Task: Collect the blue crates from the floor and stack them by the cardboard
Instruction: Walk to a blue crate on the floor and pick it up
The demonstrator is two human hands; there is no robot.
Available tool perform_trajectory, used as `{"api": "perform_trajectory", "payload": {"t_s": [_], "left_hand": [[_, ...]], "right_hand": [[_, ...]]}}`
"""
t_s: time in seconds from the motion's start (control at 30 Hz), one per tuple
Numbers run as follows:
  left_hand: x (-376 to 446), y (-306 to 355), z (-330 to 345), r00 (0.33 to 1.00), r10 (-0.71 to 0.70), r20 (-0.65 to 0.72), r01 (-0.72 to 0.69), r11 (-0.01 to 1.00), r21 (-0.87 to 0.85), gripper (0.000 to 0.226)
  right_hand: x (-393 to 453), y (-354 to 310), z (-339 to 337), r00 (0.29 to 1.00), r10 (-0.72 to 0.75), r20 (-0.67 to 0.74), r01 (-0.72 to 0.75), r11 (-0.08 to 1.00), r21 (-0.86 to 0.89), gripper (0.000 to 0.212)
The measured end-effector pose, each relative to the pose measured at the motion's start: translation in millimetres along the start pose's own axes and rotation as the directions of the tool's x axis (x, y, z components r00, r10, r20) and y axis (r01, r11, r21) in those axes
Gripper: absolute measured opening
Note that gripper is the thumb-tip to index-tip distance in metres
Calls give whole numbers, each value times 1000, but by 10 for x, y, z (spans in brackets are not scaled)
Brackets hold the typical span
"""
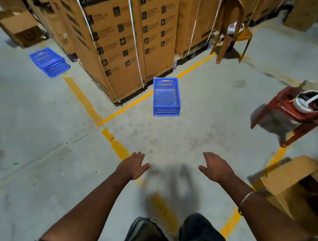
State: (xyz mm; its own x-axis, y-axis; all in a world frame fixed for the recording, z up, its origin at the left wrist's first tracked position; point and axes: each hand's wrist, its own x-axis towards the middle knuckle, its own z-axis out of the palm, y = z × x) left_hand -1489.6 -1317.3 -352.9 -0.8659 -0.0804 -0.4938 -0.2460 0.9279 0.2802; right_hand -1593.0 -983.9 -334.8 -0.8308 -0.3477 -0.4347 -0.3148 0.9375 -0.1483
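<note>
Two blue crates sat empty on the floor, one [166, 97] well ahead of the loosely spread, empty fingers of the left hand [133, 165] and right hand [215, 167], the other [49, 61] far beyond-left by the stacked cardboard boxes [122, 40].

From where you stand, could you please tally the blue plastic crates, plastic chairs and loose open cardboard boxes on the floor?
Blue plastic crates: 2, near crate, far crate
Plastic chairs: 2, red chair, brown chair
Loose open cardboard boxes: 2, right box, far-left box
Total: 6
</note>
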Motion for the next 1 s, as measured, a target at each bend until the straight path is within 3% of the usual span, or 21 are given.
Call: {"api": "perform_trajectory", "payload": {"t_s": [0.17, 0.43, 0.67, 1.0], "left_hand": [[1200, 212, -525, 999, 43, -15, -42, 997, 64, 69], [2930, 679, -1346, 994, -109, 11, 109, 994, 13, 68], [4285, 853, -1951, 980, -195, -26, 190, 972, -136, 66], [6188, 600, -2146, 916, -384, 117, 400, 845, -355, 56]], "right_hand": [[1106, 219, -435, 1000, 1, -15, 0, 1000, 10, 65], [3114, 827, -1379, 999, -34, 31, 36, 997, -64, 63], [4828, 925, -2304, 989, -144, 34, 148, 979, -142, 61], [7171, 680, -2861, 954, -232, 192, 278, 923, -266, 62]]}}
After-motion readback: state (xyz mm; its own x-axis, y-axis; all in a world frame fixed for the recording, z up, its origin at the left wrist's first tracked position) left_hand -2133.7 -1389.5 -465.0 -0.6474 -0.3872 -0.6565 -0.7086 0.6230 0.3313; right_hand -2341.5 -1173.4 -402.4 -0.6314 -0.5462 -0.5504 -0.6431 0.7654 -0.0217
